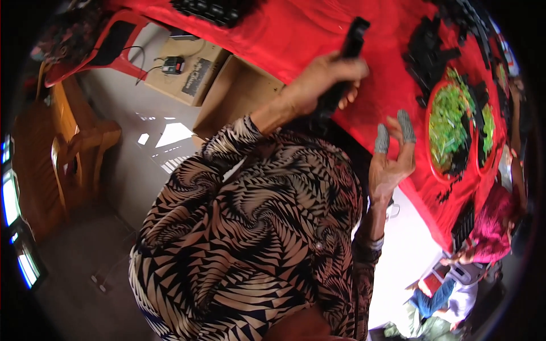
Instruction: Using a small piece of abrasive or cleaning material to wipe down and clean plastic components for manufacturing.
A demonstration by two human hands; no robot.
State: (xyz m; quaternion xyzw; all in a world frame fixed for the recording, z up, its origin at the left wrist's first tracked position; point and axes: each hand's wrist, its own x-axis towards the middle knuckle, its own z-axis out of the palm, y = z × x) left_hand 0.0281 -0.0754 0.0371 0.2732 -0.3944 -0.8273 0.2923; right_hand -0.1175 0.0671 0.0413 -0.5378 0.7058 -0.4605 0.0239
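Left hand (327, 79) is clamped around a long black bar (347, 59) above a red-covered table (296, 34); right hand (391, 162) is held open, grey caps (381, 138) on two fingertips, beside a red tray (432, 165) of green pieces (446, 116).

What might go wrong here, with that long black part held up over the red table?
The left hand grips the long black part by its lower end only, so it might tip or slip. The right hand hovers open near the red tray of green bits, at the table's edge; a knock might spill it.
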